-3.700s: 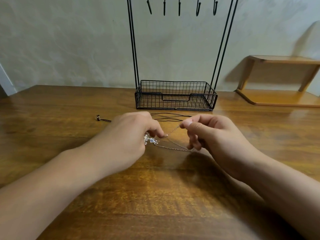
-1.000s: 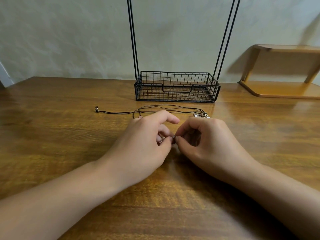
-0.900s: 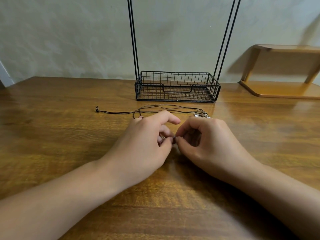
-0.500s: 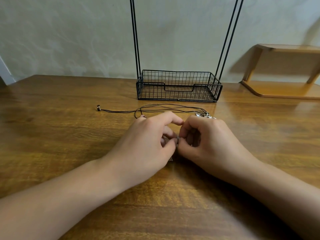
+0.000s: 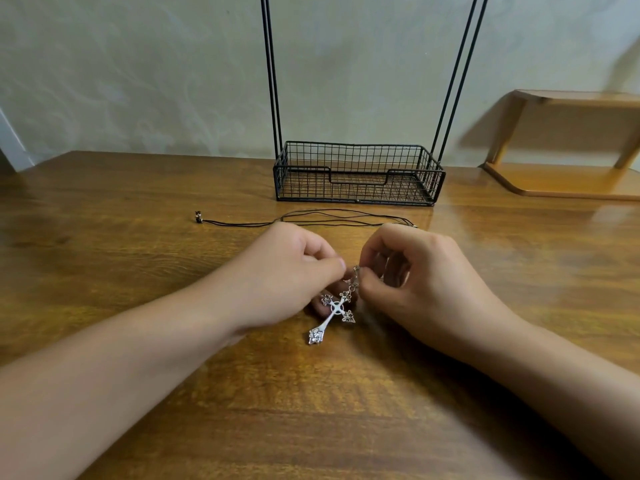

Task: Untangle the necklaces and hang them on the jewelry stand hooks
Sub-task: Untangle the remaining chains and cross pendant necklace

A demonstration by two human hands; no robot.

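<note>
Glossy brown wooden table (image 5: 121,289), pale wall behind. Black wire jewelry stand (image 5: 356,174) at 12 o'clock. Left hand (image 5: 284,271) and right hand (image 5: 415,278) pinch silver cross-pendant chain (image 5: 334,311).

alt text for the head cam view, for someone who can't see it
Two hands, left and right, pinch a silver chain above its cross pendant over a wooden table. Behind lie a black cord necklace and wire jewelry stand.
</note>
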